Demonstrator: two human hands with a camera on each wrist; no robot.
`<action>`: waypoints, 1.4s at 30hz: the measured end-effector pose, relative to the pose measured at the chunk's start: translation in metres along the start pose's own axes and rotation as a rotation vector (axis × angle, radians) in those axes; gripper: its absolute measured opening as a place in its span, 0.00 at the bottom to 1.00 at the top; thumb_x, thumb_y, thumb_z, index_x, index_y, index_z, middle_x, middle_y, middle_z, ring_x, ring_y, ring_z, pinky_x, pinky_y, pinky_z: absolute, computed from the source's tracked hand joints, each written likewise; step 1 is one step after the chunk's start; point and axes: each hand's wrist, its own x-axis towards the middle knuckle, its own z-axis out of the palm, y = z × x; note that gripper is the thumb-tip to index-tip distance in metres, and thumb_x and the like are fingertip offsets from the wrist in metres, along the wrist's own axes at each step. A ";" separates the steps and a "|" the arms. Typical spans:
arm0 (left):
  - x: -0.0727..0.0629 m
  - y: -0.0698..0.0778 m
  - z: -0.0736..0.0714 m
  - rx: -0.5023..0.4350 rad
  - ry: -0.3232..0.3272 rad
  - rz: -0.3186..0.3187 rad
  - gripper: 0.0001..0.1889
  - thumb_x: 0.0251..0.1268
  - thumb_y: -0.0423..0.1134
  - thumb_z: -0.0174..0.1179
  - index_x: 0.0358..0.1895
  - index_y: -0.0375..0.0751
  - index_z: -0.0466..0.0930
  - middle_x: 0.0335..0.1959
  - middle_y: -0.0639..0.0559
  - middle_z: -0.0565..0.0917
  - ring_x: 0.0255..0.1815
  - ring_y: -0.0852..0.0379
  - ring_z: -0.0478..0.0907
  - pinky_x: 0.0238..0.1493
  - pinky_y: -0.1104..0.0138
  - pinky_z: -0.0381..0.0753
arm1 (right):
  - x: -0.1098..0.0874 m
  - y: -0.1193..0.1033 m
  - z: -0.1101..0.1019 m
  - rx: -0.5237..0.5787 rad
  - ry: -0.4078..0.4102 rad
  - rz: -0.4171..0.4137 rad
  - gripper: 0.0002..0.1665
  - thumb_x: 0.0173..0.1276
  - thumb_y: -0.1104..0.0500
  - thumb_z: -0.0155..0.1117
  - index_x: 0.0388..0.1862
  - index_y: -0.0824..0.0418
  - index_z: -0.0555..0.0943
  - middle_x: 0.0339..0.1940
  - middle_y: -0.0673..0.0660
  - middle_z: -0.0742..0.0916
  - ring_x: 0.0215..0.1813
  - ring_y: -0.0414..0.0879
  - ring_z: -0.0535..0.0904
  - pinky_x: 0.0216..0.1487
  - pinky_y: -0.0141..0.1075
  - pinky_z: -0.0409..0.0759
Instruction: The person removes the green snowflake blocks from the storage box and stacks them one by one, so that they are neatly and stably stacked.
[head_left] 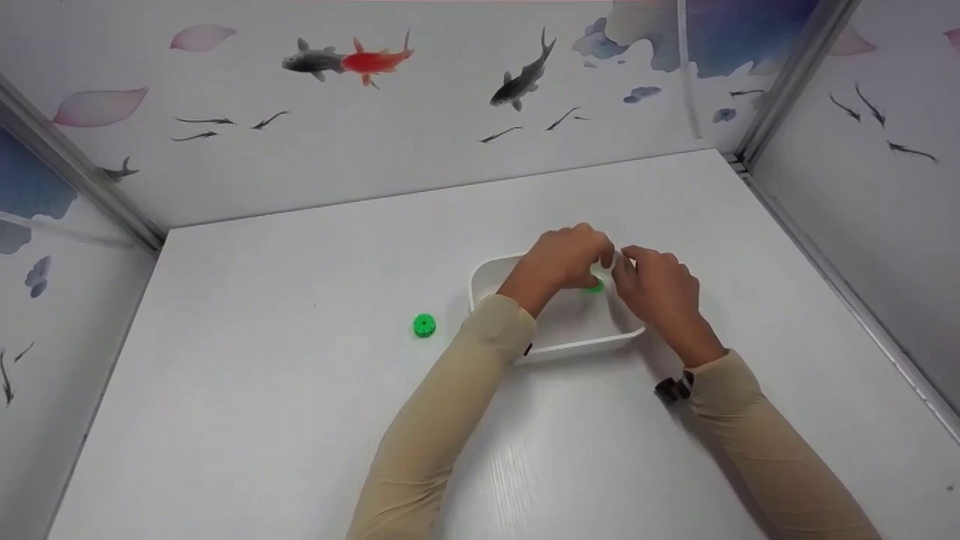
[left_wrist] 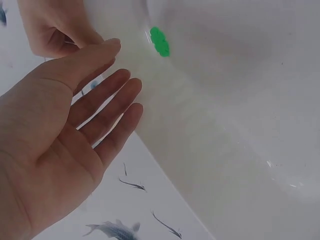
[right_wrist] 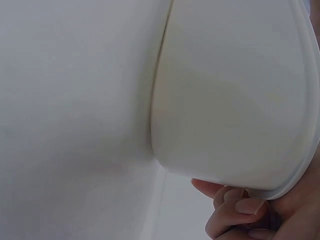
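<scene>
A white plastic tub rests on the table, right of centre. Over its far side reaches my left hand, which in the left wrist view has relaxed, spread fingers and nothing in its palm. A small green notched disc lies inside the tub, just beyond those fingertips. My right hand grips the tub's rim at the far right corner, its thumb on the inner side. Curled right fingers show beneath the rim in the right wrist view. Both hands' fingertips are close together.
Another green round piece, with a central hole, sits on the white table left of the tub. Panels painted with fish stand along the back and sides. A black strap piece is on the right wrist.
</scene>
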 end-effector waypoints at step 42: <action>0.017 0.005 0.021 0.135 -0.062 -0.006 0.11 0.71 0.32 0.72 0.52 0.48 0.89 0.54 0.51 0.87 0.51 0.53 0.81 0.56 0.59 0.87 | 0.000 -0.001 0.001 -0.007 -0.012 0.008 0.26 0.85 0.47 0.55 0.67 0.61 0.86 0.34 0.63 0.91 0.29 0.51 0.78 0.26 0.42 0.71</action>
